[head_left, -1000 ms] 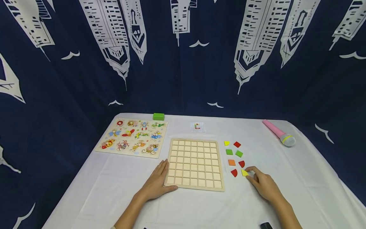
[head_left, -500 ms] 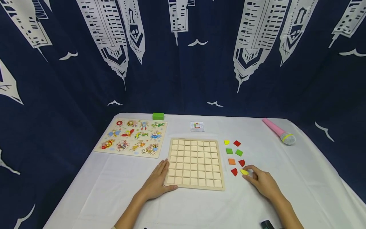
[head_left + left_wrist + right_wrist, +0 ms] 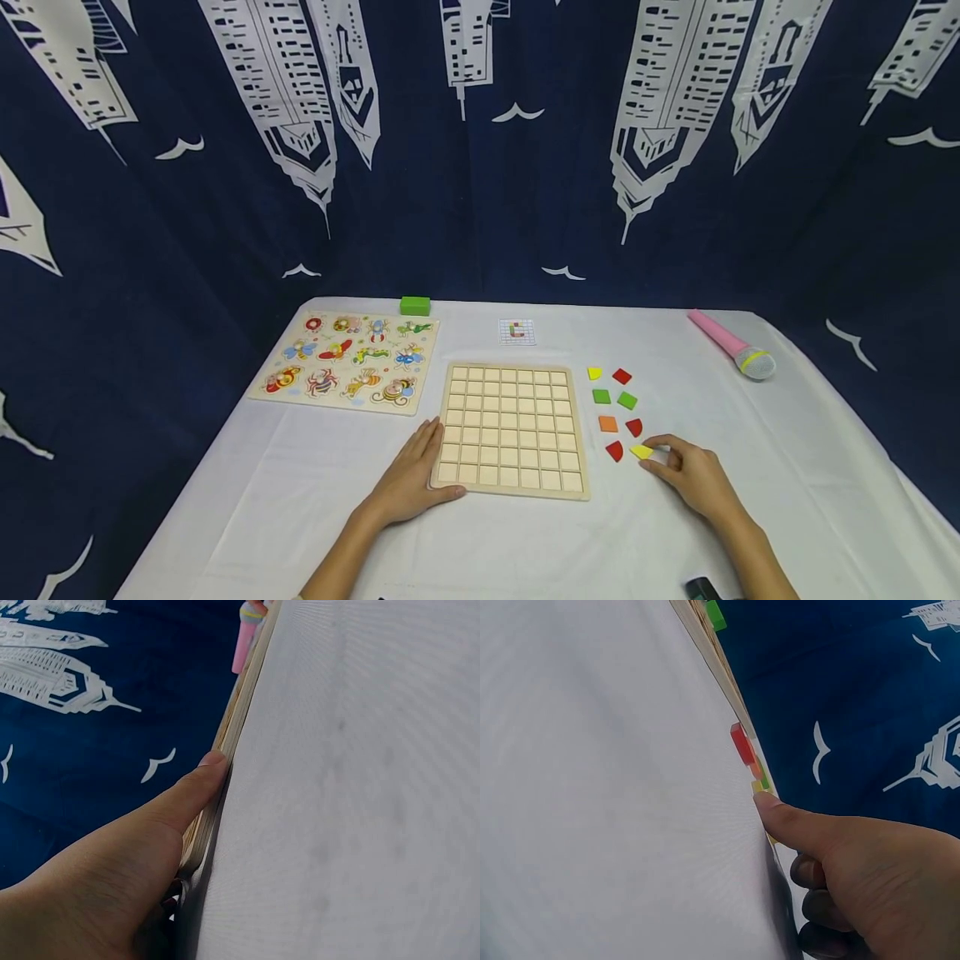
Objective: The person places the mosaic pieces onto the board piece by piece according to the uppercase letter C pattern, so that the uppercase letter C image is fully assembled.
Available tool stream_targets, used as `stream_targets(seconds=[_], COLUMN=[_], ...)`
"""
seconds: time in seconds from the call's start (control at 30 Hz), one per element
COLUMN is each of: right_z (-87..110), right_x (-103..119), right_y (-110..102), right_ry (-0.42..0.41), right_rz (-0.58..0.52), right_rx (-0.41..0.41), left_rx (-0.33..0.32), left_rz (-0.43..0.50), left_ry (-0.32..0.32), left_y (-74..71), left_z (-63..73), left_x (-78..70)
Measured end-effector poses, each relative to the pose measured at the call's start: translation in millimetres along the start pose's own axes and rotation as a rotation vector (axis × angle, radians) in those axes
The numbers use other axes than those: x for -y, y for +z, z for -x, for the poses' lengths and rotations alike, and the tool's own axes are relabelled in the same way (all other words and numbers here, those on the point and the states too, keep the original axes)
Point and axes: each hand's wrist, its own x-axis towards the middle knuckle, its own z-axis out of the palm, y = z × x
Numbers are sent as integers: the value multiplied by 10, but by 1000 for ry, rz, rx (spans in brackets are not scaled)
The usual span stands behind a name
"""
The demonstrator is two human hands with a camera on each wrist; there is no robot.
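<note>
In the head view, my left hand [image 3: 408, 479] rests at the near left corner of a wooden grid board [image 3: 587, 467], its fingers along the left edge and its thumb at the near edge. The left wrist view shows that thumb [image 3: 199, 787] against the board's side. My right hand [image 3: 693, 479] pinches a flat yellow piece [image 3: 641, 452] between thumb and forefinger, low at the tabletop. Beside it lie two red rounded pieces [image 3: 615, 451], an orange square [image 3: 608, 424], two green pieces [image 3: 602, 397], a red square [image 3: 622, 376] and another yellow piece [image 3: 595, 373].
A wooden insect puzzle [image 3: 352, 354] lies at the back left, a green block [image 3: 416, 306] behind it. A small pattern card [image 3: 517, 332] sits beyond the grid board. At the back right is a pink toy microphone [image 3: 723, 337]. A black object [image 3: 701, 588] shows at the near edge.
The yellow piece at my right fingertips has turned and sits at a different angle. My right hand has shifted only slightly. My left hand and the board have stayed put.
</note>
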Motion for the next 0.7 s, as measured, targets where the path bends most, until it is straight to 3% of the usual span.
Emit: stream_targets(seconds=[0.7], right_z=[8], right_x=[-24], right_y=[4], right_ry=[1], right_rz=[14], right_rx=[2], left_rx=[3], left_rz=[17], left_ry=[-6], left_y=[-7], left_z=[-4], left_x=[-5])
